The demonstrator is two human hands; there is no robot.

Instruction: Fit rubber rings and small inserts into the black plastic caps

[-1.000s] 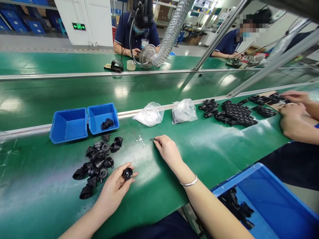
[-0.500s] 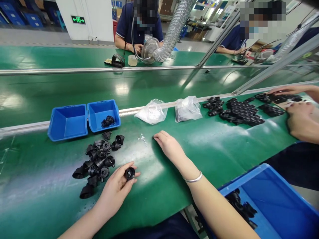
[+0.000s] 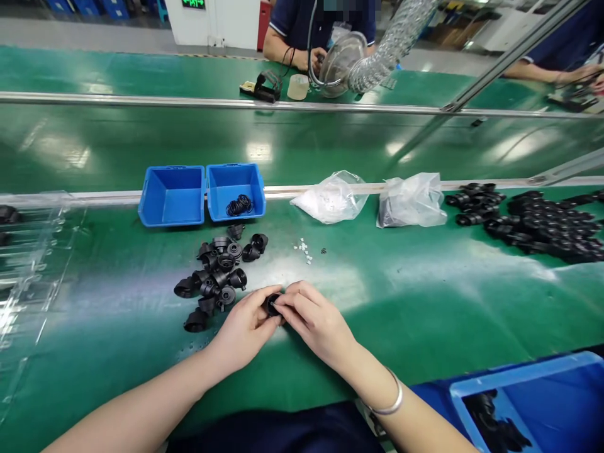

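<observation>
My left hand (image 3: 243, 330) holds a black round plastic fitting (image 3: 271, 307) with its hollow end facing up toward me. At that opening are the pinched fingertips of my right hand (image 3: 321, 324); whatever they hold is too small to make out. Left of my hands lies a loose pile of similar black plastic fittings (image 3: 219, 261). Beyond my hands are small white pieces (image 3: 302, 249), with a few tiny black pieces (image 3: 323, 251) beside them.
Two blue bins (image 3: 172, 198) stand at the back, the right one holding black rings (image 3: 240, 204). Plastic bags (image 3: 330, 200) lie along the rail. Black parts (image 3: 547, 220) are heaped at right. A blue crate (image 3: 557, 390) sits lower right. Across the line, a person (image 3: 302, 31) works.
My right hand has moved from near the tiny black pieces to the fitting in my left hand. The view has turned, and the neighbour's hands at right are out of sight.
</observation>
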